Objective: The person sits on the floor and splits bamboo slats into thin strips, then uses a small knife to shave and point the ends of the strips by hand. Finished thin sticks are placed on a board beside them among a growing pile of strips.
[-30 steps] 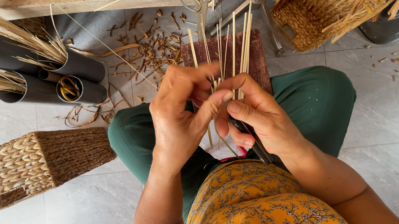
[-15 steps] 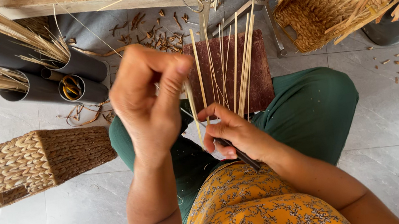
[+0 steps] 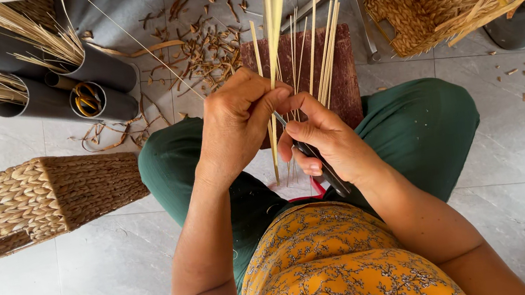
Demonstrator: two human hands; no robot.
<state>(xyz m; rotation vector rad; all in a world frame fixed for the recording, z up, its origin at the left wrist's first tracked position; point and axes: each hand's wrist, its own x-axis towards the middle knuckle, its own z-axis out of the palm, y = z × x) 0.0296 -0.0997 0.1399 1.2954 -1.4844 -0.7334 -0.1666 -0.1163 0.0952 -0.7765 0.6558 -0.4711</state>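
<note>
At frame centre, the left hand [image 3: 233, 128] is pinching a thin, pale, light, probably brittle reed strip [image 3: 272, 38] low down, while the right hand [image 3: 329, 142] is gripping a slim dark-handled tool [image 3: 319, 167].

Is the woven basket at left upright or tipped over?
Tipped: the woven basket lies on its side on the tiled floor, handle slot facing down-left.

Bright daylight from the left; glare on tiles, sharp, edges slightly bowed.
</note>
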